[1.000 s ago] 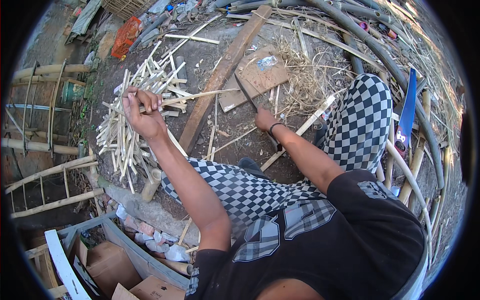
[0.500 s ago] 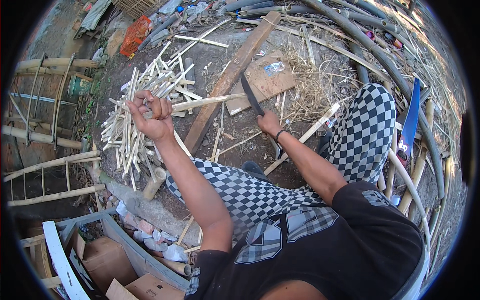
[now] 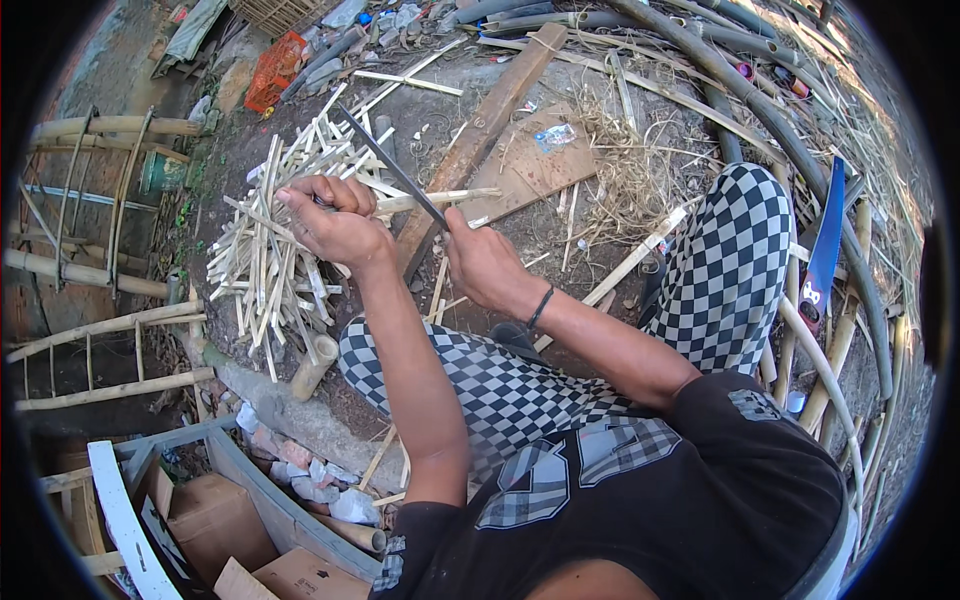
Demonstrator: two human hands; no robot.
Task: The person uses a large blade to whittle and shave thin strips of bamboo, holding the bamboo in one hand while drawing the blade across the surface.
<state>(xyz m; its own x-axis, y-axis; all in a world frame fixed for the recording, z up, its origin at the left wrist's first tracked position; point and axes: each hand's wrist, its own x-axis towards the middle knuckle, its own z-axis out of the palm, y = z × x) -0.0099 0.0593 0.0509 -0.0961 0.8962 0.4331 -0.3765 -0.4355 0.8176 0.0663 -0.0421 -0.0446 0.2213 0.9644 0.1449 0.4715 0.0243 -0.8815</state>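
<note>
My left hand (image 3: 342, 222) is closed round a pale bamboo strip (image 3: 465, 194), whose free end points right across a brown wooden beam (image 3: 505, 105). My right hand (image 3: 487, 262) grips a long dark-bladed knife (image 3: 388, 163) near the beam. The blade slants up and to the left and crosses the strip in this view; whether they touch I cannot tell. The right fingers wrap the handle, which is largely hidden. Just beyond and left of my left hand lies a loose heap of split bamboo strips (image 3: 262, 285).
A flat brown board (image 3: 525, 175) lies beside the beam, with curled shavings (image 3: 635, 160) to its right. A blue-bladed handsaw (image 3: 827, 235) is at my right, among bamboo poles (image 3: 790, 125). A short bamboo piece (image 3: 315, 368) stands near my left knee; cardboard boxes (image 3: 215, 525) sit lower left.
My right hand has moved left and nearer my left hand, swinging the knife from beyond the strip's end to across it. My left hand has turned and shifted slightly right, still holding the strip.
</note>
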